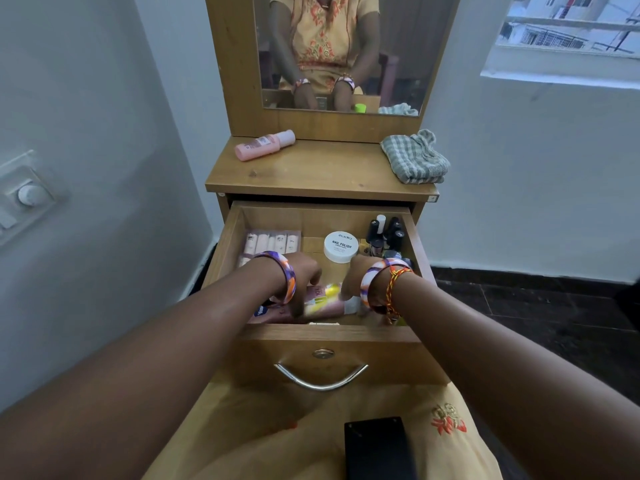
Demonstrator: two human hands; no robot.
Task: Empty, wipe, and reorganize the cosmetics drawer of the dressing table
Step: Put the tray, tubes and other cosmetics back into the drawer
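The wooden drawer (420,244) of the dressing table is pulled open and holds cosmetics. Both my hands reach into its front part. My left hand (303,275) has its fingers down on a pink tube (322,308) with a yellow patch lying along the front wall. My right hand (356,275) touches the same tube's right end; the grip of either hand is blurred. Behind them stand a white nail polish remover jar (341,247), several dark nail polish bottles (386,233) at the back right, and a pack of pink tubes (272,242) at the back left.
On the table top (322,171) lie a pink bottle (265,145) at the left and a folded checked cloth (414,159) at the right. A mirror (339,53) rises behind. A wall with a switch panel is at the left, dark floor at the right.
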